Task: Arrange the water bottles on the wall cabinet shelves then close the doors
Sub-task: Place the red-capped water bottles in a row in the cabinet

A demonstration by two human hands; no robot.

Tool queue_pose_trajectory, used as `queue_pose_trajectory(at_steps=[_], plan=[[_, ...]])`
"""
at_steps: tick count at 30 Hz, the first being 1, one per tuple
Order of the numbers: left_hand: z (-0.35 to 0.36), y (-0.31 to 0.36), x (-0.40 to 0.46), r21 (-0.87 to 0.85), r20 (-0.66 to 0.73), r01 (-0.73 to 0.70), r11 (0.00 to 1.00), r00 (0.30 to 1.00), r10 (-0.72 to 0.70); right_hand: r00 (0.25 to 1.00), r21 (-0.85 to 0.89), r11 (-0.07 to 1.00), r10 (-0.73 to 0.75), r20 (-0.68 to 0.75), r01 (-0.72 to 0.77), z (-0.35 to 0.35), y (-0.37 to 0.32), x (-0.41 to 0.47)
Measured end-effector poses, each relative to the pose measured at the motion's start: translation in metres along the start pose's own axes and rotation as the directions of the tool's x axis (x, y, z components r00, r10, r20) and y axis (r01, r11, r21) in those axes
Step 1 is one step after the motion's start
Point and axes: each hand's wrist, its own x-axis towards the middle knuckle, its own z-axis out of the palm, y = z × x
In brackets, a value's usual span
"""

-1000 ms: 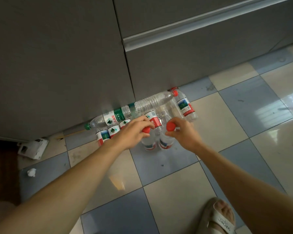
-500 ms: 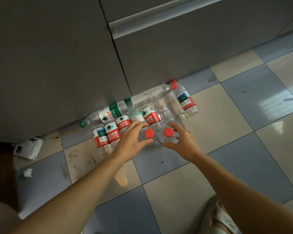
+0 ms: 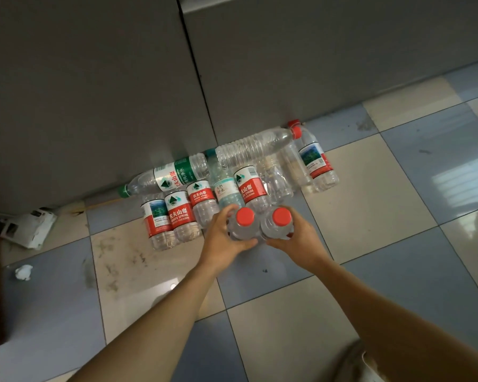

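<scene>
Two clear water bottles with red caps stand upright side by side on the tiled floor. My left hand [image 3: 222, 238] grips the left red-capped bottle [image 3: 244, 220]. My right hand [image 3: 297, 239] grips the right red-capped bottle [image 3: 280, 219]. Behind them several more bottles lie on the floor against the grey cabinet doors [image 3: 94, 92]: red-labelled ones [image 3: 177, 213], a green-labelled bottle [image 3: 171, 176], a long clear ribbed bottle [image 3: 254, 146] and one with a red cap at the right [image 3: 313, 161].
The floor is grey-blue and cream tiles [image 3: 384, 194]. A white crumpled box [image 3: 29, 227] and a small white paper scrap [image 3: 24, 272] lie at the left. My sandalled foot [image 3: 356, 362] shows at the bottom right.
Both hands slid from the caps down around the bodies of the two red-capped bottles. The view tilted down, closer to the bottles.
</scene>
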Motion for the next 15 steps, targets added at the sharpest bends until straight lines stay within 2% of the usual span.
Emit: queue_pose_trajectory(at_steps=[4,8,12,15], plan=[[0.005,0.002,0.001,-0.029,-0.028,-0.029,0.999,0.999,0.028,0.999,0.089,0.996,0.004,0.033,-0.007,-0.003,-0.005,0.006],[-0.002,0.011,-0.007,-0.098,-0.096,0.014,0.995,0.995,-0.024,0.997,0.123,0.992,0.029,0.073,-0.037,-0.018,-0.025,0.008],[-0.03,0.045,-0.034,-0.131,-0.14,0.093,0.987,0.984,-0.111,0.992,0.175,0.983,0.037,0.12,-0.058,-0.039,-0.071,-0.008],[-0.06,0.096,-0.069,-0.136,-0.178,0.115,0.984,0.974,-0.139,0.99,0.234,0.97,0.038,0.137,-0.069,-0.059,-0.126,-0.041]])
